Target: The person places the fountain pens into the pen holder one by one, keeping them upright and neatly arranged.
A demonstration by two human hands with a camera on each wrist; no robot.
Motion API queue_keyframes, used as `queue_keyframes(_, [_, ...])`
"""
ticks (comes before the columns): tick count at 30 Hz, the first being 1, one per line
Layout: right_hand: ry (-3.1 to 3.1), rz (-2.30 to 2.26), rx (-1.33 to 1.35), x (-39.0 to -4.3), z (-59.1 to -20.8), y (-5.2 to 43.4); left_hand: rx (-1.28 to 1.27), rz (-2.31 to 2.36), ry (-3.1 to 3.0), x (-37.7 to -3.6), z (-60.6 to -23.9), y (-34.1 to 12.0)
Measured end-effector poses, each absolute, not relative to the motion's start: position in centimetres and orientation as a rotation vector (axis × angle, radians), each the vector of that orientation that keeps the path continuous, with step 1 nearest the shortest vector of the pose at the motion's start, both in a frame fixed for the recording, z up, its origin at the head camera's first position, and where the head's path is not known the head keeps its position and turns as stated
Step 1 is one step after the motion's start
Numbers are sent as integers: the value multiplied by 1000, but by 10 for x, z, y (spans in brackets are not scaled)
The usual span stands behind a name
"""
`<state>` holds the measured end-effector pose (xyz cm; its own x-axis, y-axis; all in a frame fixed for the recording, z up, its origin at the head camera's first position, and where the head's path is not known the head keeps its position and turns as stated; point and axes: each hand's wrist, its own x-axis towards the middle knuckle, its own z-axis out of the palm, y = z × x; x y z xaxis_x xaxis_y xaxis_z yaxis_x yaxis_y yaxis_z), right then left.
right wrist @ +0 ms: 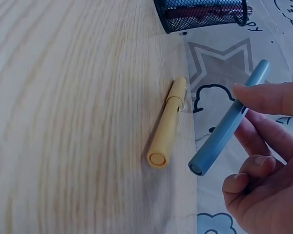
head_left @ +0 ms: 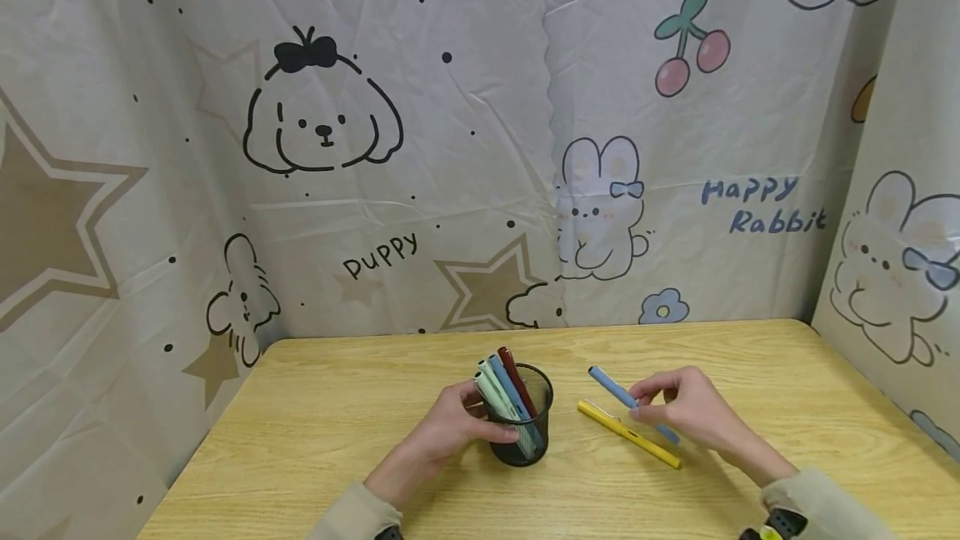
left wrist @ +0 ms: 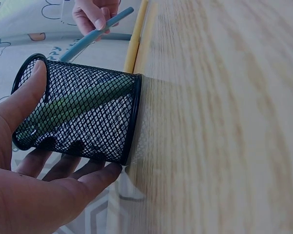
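My left hand [head_left: 452,425] grips a black mesh pen holder [left wrist: 88,109], thumb on one side and fingers curled round the other. Several pens stand in it: pale green pens [head_left: 491,394], a blue one [head_left: 510,386] and a dark red one [head_left: 517,377]. To the right of the holder, my right hand [head_left: 690,407] pinches a light blue pen [right wrist: 224,126] between thumb and fingers, raised off the table. A yellow pen [right wrist: 167,127] with a clip lies on the table between the holder and my right hand, touched by neither hand.
The wooden table [head_left: 322,407] runs back to a printed cloth [head_left: 465,173] hanging behind it and along both sides. A dark band [head_left: 783,521] with a yellow spot is round the right wrist.
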<state>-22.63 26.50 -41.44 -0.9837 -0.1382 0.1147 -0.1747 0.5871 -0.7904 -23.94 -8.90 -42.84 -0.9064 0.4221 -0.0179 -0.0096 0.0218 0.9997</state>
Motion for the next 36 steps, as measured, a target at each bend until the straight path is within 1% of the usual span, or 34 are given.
queue_keyframes(12, [-2740,1455,241,-224,-409,256,406,1949,2006,-240,-426,-88])
queue_keyframes(36, [-2637,1559,326,-206,-400,234,401,1948,2005,-239,-426,-88])
